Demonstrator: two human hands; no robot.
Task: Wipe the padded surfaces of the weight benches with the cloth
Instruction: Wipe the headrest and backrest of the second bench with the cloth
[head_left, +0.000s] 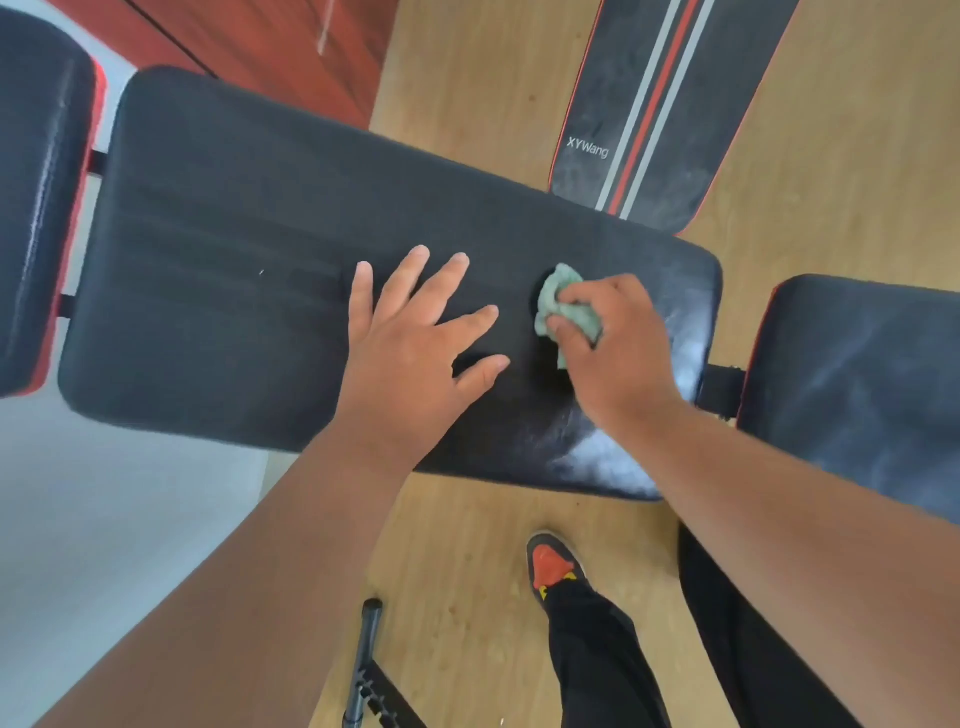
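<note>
While my left hand (410, 332) lies flat with fingers spread on the pad (249, 270), my right hand (613, 338) bunches the cloth (558, 306) in a closed grip. Cloth sits on the pad at three o'clock from the left hand.

Bright daylight; edges bowed, perhaps slightly soft throughout

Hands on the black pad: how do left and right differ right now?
The left hand lies flat with fingers spread, holding nothing; the right hand is curled, gripping the green cloth. Left sits mid-pad; right is nearer the dusty whitish end. Both rest on the same black bench pad.
</note>
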